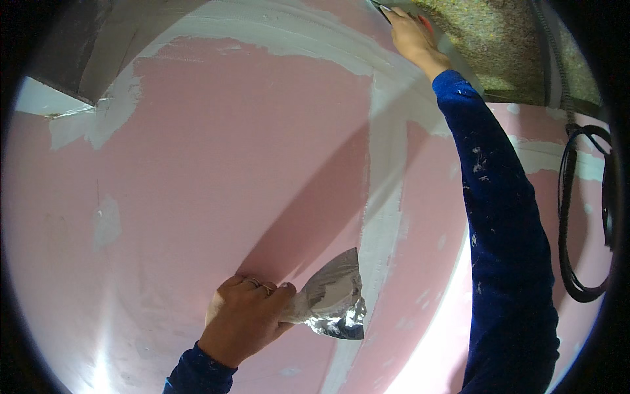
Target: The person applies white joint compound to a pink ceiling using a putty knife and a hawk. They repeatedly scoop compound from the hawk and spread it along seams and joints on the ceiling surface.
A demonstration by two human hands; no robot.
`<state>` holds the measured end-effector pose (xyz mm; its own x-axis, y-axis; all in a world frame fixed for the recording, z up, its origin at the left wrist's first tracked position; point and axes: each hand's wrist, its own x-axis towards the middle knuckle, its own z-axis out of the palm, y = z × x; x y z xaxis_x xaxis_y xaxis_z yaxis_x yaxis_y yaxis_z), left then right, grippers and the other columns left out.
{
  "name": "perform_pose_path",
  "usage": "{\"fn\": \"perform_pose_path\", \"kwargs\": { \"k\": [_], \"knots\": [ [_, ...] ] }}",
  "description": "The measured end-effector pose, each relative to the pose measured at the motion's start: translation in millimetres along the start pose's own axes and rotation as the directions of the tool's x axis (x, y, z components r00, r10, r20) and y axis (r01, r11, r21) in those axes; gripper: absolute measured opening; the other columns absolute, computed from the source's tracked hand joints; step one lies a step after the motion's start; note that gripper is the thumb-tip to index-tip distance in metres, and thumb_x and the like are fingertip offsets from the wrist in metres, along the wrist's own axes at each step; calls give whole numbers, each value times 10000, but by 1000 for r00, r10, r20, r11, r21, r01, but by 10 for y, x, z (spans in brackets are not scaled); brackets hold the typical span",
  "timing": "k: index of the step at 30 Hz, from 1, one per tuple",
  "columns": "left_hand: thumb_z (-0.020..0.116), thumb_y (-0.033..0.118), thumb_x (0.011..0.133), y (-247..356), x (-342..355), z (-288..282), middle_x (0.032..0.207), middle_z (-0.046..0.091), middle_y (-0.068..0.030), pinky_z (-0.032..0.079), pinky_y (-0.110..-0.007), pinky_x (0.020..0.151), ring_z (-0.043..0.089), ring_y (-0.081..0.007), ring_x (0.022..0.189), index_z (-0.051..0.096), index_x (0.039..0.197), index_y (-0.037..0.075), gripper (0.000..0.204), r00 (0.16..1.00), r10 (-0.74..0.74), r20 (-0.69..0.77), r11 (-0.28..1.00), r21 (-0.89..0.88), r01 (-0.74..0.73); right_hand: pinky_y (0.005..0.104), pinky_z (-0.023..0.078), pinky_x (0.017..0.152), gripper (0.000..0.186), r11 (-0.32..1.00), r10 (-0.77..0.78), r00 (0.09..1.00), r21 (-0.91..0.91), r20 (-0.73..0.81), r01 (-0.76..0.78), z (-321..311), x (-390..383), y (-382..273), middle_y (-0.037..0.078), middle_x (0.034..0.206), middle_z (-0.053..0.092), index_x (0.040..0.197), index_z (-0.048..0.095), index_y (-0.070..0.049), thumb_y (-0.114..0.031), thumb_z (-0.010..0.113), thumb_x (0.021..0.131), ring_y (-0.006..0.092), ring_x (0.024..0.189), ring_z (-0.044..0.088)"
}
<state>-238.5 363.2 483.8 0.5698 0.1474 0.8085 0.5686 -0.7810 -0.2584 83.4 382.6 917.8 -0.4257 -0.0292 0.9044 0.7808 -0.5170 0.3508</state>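
My left hand (244, 318) is closed around the handle of a putty knife (331, 295), low in the head view. Its wide metal blade fans out to the right, smeared with pale filler. The blade is near the white filler band (386, 171) that runs down the pink wallboard (262, 151); whether they touch I cannot tell. My right arm reaches up to the far right edge of the board. There my right hand (415, 41) seems closed on a tool with a red part (426, 23), mostly hidden by the hand.
A broad filler band (275, 29) curves along the top of the board. Speckled brown insulation (499, 43) shows beyond the upper right edge. Looped black cable (566, 217) hangs at the right. A dark grey boxlike form (65, 46) juts in at the upper left.
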Motion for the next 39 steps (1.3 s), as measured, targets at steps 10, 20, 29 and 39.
{"fn": "perform_pose_path", "kwargs": {
  "k": [10, 20, 29, 39],
  "knots": [
    [888, 471, 708, 2, -10, -1, 851, 746, -64, 565, -455, 832, 736, -240, 851, 727, 1056, 144, 504, 985, -72, 156, 997, 15, 71, 469, 456, 1049, 378, 948, 5, 1000, 319, 15, -9, -39, 82, 46, 133, 1275, 686, 1356, 642, -147, -170, 516, 1001, 331, 1182, 629],
    [878, 388, 703, -5, 8, 35, 763, 720, -62, 591, -433, 679, 730, -281, 727, 702, 1006, 168, 414, 999, -38, 35, 999, -31, 39, 451, 486, 973, 432, 954, -24, 971, 297, 237, -48, -844, 370, 55, 259, 1182, 662, 1310, 588, 42, -257, 513, 1007, 411, 1129, 629],
    [853, 346, 748, 37, -76, -20, 802, 724, -90, 604, -456, 704, 736, -301, 768, 685, 1000, 155, 358, 998, -50, 32, 998, -48, 51, 445, 529, 937, 506, 733, -86, 954, 630, -288, 256, -1765, 399, -633, 274, 1194, 680, 1339, 612, 9, -410, 495, 1079, 357, 1108, 668],
    [852, 350, 774, -28, -94, 109, 821, 724, -77, 606, -406, 748, 736, -270, 813, 673, 1017, 125, 377, 997, 12, -80, 997, -74, -18, 387, 504, 1038, 456, 740, -314, 797, 393, -515, 546, -1372, 1044, -1008, 65, 1254, 714, 1308, 695, -156, -9, 650, 879, 302, 1159, 643]
  ]
}}
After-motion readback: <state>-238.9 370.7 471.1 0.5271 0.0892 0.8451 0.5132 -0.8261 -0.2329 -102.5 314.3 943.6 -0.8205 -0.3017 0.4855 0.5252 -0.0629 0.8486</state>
